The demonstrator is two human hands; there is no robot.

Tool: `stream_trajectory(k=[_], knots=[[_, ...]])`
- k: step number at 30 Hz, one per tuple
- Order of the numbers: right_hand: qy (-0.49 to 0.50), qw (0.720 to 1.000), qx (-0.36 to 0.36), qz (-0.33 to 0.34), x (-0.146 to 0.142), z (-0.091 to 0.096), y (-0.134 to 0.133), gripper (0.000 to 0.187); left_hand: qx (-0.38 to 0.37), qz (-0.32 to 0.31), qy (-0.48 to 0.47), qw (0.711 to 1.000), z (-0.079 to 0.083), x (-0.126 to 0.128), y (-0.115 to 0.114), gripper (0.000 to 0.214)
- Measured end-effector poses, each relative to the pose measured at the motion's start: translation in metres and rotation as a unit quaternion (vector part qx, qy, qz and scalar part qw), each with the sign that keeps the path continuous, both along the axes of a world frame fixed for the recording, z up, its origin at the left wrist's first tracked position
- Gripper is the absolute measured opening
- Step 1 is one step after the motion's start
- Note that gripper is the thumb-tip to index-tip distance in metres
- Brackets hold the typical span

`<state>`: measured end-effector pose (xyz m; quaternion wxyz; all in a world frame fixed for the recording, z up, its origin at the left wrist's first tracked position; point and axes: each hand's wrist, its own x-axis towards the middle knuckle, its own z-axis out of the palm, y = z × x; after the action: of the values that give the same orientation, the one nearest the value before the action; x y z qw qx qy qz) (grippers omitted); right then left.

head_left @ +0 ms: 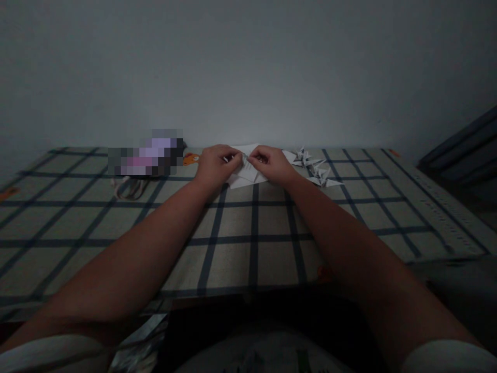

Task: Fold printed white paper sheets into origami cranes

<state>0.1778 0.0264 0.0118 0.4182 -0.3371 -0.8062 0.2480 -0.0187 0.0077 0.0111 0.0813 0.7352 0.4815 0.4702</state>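
Note:
Both my arms stretch forward over a checked cloth (252, 233). My left hand (215, 165) and my right hand (269, 161) meet at the far middle, fingers pinched on a small piece of white folded paper (245, 157) between them. Under the hands lie flat white paper sheets (248, 175). Just right of my right hand sit finished white paper cranes (312, 165), two or three of them, on the cloth.
A blurred-out purple object (149, 154) rests at the back left, with a pale cord or strap (126, 187) in front of it. A plain wall rises behind. A dark bag or furniture edge (462, 155) stands at the right.

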Motion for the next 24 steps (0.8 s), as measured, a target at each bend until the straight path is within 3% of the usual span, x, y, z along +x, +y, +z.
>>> stream_trajectory(k=[9,14,19,24], knots=[[0.148,0.980,-0.123,-0.042,-0.002,-0.011,0.011,0.017,-0.059,-0.038,-0.101,0.992,-0.006,0.002,0.004,0.027],[0.151,0.981,-0.110,-0.049,0.002,-0.020,0.021,0.023,-0.106,-0.064,-0.150,0.981,-0.005,0.006,0.001,0.025],[0.189,0.973,-0.132,-0.006,0.001,-0.016,0.014,0.024,-0.164,-0.045,-0.269,0.948,-0.002,0.008,0.005,0.023],[0.206,0.961,-0.182,0.002,-0.001,-0.012,0.011,0.017,-0.200,-0.109,-0.345,0.910,-0.005,0.007,0.008,0.033]])
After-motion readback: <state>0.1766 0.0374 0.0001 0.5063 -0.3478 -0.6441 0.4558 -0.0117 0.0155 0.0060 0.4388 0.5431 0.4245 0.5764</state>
